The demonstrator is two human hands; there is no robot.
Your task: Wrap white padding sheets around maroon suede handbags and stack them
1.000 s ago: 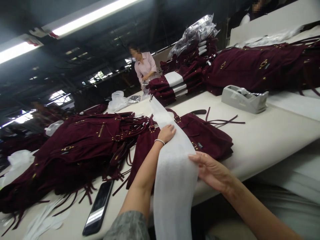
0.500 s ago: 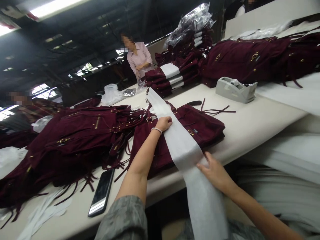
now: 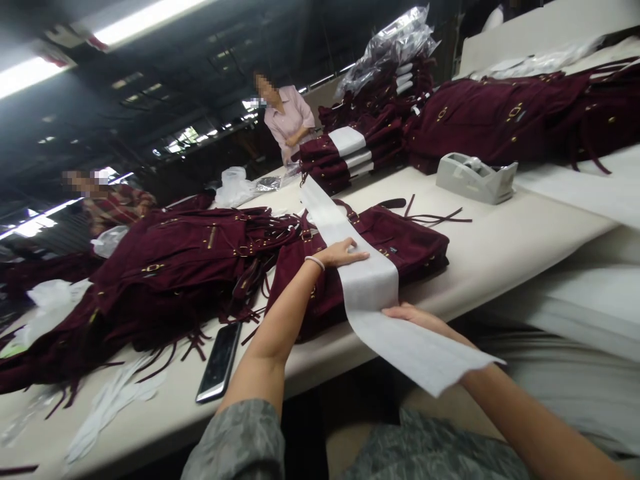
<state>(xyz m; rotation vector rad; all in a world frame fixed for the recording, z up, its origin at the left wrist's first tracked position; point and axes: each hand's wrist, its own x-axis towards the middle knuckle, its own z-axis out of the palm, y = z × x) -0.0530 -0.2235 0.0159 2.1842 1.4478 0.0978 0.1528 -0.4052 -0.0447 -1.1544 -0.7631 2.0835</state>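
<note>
A long white strip lies across a maroon bag near the table's front edge, and its loose end hangs over that edge toward me. My left hand rests on the strip over the bag, fingers apart. My right hand is at the table edge with its thumb on the strip; its other fingers are partly hidden behind the strip, which drapes over the wrist.
More maroon bags are heaped at left, with a phone in front. A grey tape dispenser stands behind the bag. Stacked bags and a person in a pink shirt are farther back.
My left hand has slid slightly right and its fingers have spread. The strip's loose end has swung up and right, over my right wrist. The view has shifted a little.
</note>
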